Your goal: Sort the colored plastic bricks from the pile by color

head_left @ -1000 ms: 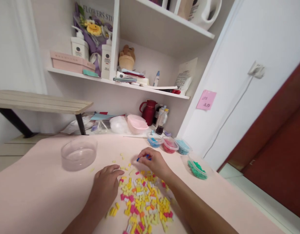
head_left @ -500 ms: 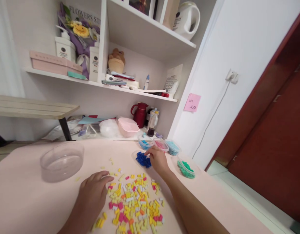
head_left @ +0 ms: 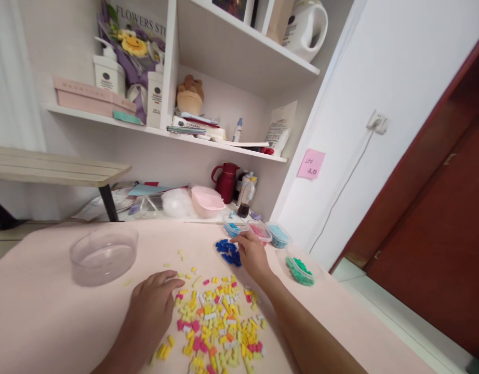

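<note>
My right hand [head_left: 253,254] is at the right rim of a small clear tub [head_left: 216,250], its fingers curled over the edge and the thumb hidden. Inside the tub lie dark blue bricks [head_left: 228,253], with a gap running through them. My left hand [head_left: 156,293] rests on the table with fingers stretched and holds nothing. Its fingertips are close to the left edge of a spread of small bricks [head_left: 220,322], mostly yellow, with pink, white and orange ones among them.
A round clear bowl [head_left: 103,257] stands at the left. Behind my right hand are tubs of blue bricks [head_left: 234,227], pink bricks [head_left: 258,229] and light blue bricks [head_left: 278,236]. A tub of green bricks [head_left: 300,271] sits at the right. A pink box [head_left: 207,201] and red jug [head_left: 226,182] stand behind.
My right hand has moved from over the dark blue bricks to the tub's right rim, uncovering them. The bricks have since shifted apart. My left hand stays by the pile; the view has turned slightly.
</note>
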The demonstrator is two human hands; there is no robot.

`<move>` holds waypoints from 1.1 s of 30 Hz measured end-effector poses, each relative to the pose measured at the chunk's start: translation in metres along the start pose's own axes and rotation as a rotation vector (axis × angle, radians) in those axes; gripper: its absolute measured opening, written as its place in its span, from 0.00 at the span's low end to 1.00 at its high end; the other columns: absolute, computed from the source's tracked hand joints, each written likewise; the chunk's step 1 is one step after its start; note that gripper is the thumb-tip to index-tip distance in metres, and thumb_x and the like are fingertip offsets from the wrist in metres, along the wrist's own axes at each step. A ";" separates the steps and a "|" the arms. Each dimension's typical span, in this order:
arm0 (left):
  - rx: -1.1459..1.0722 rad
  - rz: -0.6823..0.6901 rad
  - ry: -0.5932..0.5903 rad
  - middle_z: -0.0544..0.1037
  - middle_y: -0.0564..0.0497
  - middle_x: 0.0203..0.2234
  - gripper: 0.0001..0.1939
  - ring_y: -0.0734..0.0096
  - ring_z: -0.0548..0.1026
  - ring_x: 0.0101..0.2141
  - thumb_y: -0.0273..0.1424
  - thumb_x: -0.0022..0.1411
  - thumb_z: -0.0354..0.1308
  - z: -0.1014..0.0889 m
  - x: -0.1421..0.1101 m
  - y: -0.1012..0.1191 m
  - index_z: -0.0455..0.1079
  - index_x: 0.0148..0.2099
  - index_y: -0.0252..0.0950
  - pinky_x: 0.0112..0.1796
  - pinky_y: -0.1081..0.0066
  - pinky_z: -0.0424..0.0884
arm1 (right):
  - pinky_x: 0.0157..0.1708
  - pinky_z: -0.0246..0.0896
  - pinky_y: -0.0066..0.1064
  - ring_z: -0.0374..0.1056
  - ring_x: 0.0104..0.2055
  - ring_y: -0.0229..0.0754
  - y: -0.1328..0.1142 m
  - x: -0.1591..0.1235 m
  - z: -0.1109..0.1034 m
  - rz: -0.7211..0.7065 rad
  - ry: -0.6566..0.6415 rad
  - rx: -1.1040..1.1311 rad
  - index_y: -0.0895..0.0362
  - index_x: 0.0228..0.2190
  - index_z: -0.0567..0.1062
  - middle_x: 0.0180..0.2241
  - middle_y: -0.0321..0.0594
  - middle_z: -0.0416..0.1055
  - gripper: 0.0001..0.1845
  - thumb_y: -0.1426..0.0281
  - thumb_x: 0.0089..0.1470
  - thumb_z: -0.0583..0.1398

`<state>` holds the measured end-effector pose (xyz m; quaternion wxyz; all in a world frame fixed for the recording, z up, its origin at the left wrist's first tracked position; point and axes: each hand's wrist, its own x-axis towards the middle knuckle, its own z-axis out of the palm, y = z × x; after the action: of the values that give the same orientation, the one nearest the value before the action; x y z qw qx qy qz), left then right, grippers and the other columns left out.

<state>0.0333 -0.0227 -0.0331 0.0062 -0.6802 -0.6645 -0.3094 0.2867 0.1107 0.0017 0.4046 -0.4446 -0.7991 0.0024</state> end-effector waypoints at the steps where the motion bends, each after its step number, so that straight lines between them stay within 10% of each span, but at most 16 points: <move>1: -0.030 -0.007 0.002 0.81 0.53 0.47 0.22 0.61 0.76 0.49 0.20 0.55 0.48 -0.001 0.001 0.000 0.80 0.40 0.46 0.51 0.57 0.69 | 0.45 0.63 0.38 0.68 0.43 0.46 -0.001 0.002 -0.002 0.002 0.024 0.034 0.53 0.36 0.81 0.40 0.43 0.74 0.19 0.80 0.54 0.52; 11: -0.332 -0.217 0.284 0.79 0.50 0.43 0.21 0.65 0.76 0.47 0.24 0.54 0.43 -0.021 0.006 -0.007 0.78 0.34 0.40 0.51 0.66 0.72 | 0.45 0.63 0.38 0.70 0.41 0.45 -0.037 0.004 -0.009 -0.047 0.067 0.345 0.53 0.35 0.80 0.36 0.40 0.77 0.17 0.78 0.53 0.53; 21: -0.257 -0.283 0.149 0.74 0.45 0.56 0.22 0.61 0.71 0.57 0.30 0.63 0.43 -0.018 0.010 -0.011 0.76 0.49 0.37 0.58 0.59 0.66 | 0.42 0.64 0.35 0.71 0.40 0.41 -0.090 0.011 -0.046 -0.013 -0.039 0.583 0.53 0.35 0.79 0.36 0.39 0.77 0.15 0.74 0.57 0.52; 27: -0.246 -0.236 0.125 0.74 0.39 0.55 0.26 0.57 0.69 0.57 0.36 0.64 0.40 -0.018 0.017 -0.015 0.74 0.52 0.31 0.60 0.54 0.61 | 0.50 0.63 0.39 0.70 0.47 0.44 -0.078 -0.013 -0.097 -0.045 -0.264 0.370 0.53 0.42 0.79 0.44 0.43 0.77 0.15 0.66 0.63 0.53; 33: -0.246 -0.229 0.088 0.76 0.40 0.52 0.27 0.56 0.71 0.55 0.39 0.63 0.39 -0.017 0.020 -0.017 0.74 0.51 0.32 0.58 0.54 0.64 | 0.66 0.37 0.53 0.39 0.70 0.57 -0.035 -0.086 -0.129 -0.012 -0.570 -0.055 0.51 0.66 0.51 0.69 0.47 0.41 0.46 0.44 0.55 0.56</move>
<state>0.0094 -0.0094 -0.0176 -0.0835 -0.5813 -0.6940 -0.4166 0.3695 -0.0172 0.0454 0.1515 -0.4319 -0.8831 0.1032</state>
